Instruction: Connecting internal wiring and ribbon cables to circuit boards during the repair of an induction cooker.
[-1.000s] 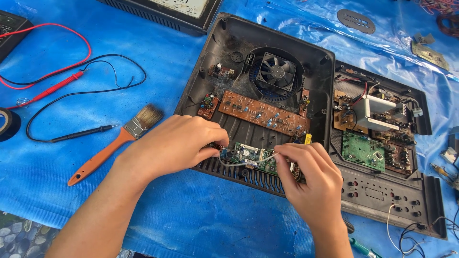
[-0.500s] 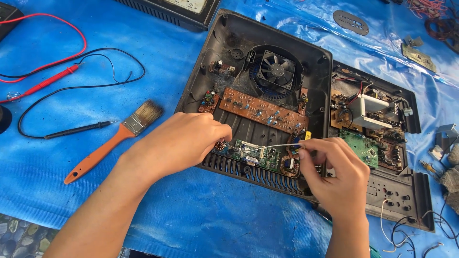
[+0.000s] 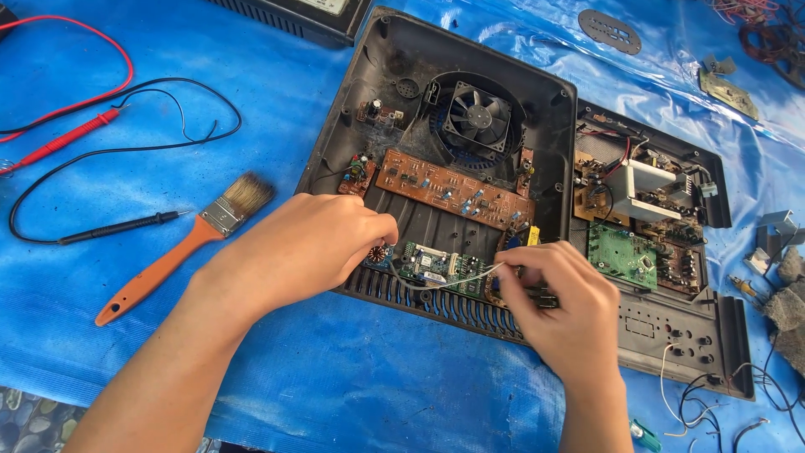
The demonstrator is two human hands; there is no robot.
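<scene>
A wrinkled blue plastic tarp (image 3: pixel 126 352) covers the work surface under bright, even light; patterned pebble flooring (image 3: pixel 29 419) shows at the lower-left corner.

The fan (image 3: pixel 476 117) sits in the open casing (image 3: pixel 386 75), behind the long circuit board (image 3: pixel 453 189). The paintbrush (image 3: pixel 180 247) and probe leads (image 3: pixel 101 151) lie left of the casing; the second chassis (image 3: pixel 721 335) lies right.

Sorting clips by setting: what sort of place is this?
Likely an informal electronics repair spot: an opened black plastic appliance casing with bare circuit boards, red and black meter probe leads, and a blue plastic sheet as work surface.
</scene>
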